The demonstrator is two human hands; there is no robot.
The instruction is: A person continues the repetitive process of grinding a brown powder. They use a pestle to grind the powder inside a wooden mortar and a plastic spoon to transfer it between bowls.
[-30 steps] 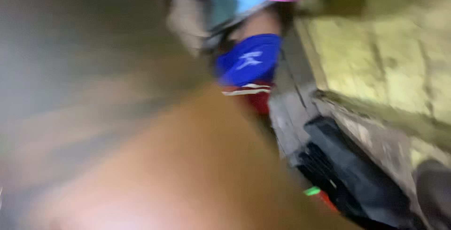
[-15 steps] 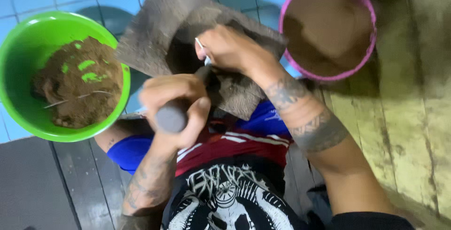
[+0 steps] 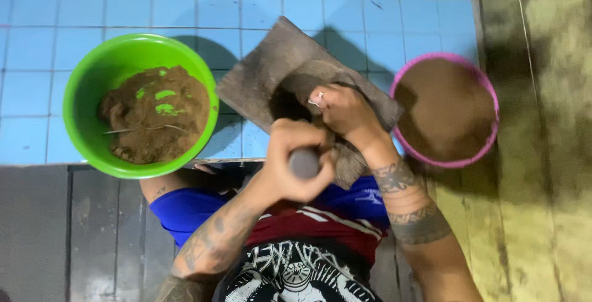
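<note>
Left hand [image 3: 293, 163]: closed in a fist round the pestle [image 3: 304, 162], gripping its upper end; the rounded grey butt shows between thumb and fingers.
Right hand [image 3: 342, 111]: lies loosely curled on the slab [image 3: 271, 70], fingers pressed on the dark lump [image 3: 290, 95]; whether it grips anything, I cannot tell.
Pestle: looks stone-like, stiff and heavy; best held high with a full fist, as here.
Slab: flat, grey, rough, tilted across the lap and the blue tiles [image 3: 185, 9]; probably heavy, unlikely to slide.
Lump: soft, damp-looking, crumbly.
Green bowl [image 3: 86, 86]: left of the slab, holding brown clumps.
Pink bowl [image 3: 487, 92]: right, filled with smoother brown stuff.
</note>
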